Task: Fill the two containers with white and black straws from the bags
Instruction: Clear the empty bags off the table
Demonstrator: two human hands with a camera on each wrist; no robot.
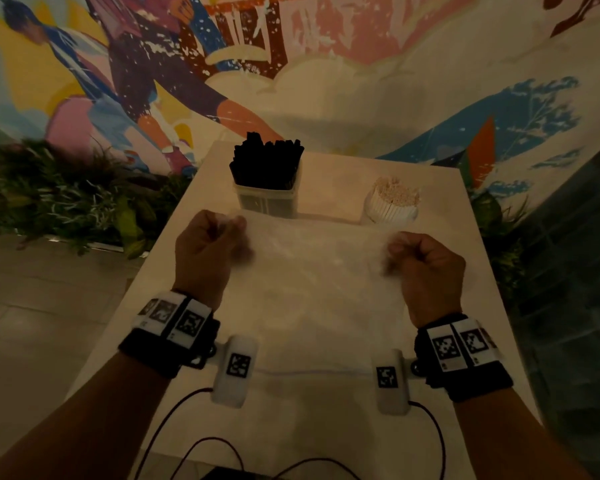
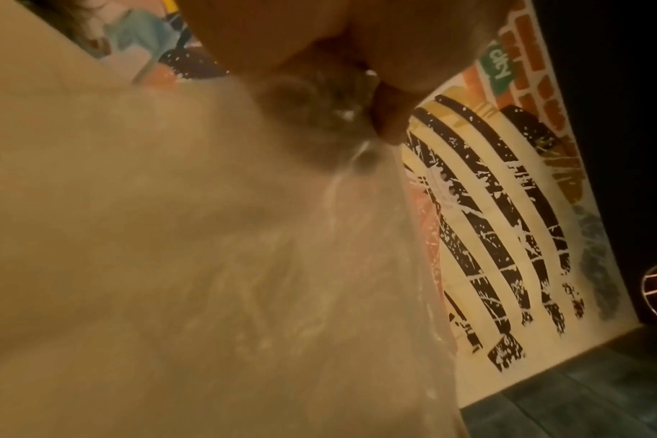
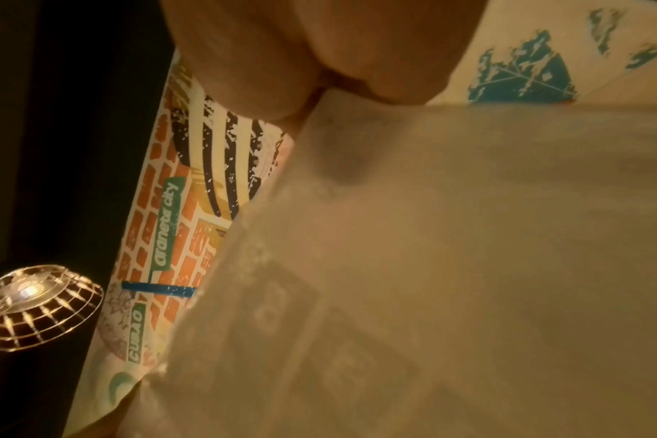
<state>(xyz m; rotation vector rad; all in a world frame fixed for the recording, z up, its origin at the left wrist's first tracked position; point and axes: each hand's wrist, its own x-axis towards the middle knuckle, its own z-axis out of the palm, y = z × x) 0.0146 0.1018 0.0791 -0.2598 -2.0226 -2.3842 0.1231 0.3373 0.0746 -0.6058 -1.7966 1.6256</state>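
A clear plastic bag (image 1: 312, 289) hangs spread between my two hands above the white table (image 1: 440, 271); it looks empty. My left hand (image 1: 219, 237) pinches its upper left corner and my right hand (image 1: 406, 251) pinches its upper right corner. Behind the bag stands a clear square container (image 1: 266, 199) packed with black straws (image 1: 266, 157). To its right a round white container (image 1: 390, 213) holds white straws (image 1: 395, 194). In the left wrist view the bag (image 2: 282, 266) fills the frame below my fingers (image 2: 387, 118); in the right wrist view the bag (image 3: 432, 266) hangs under my curled fingers (image 3: 282, 74).
A painted mural wall (image 1: 361, 64) rises right behind the table. Green plants (image 1: 66, 195) line the floor at the left. Dark cables (image 1: 194, 445) run over the table's near edge. A lit wire lamp (image 3: 34, 305) shows in the right wrist view.
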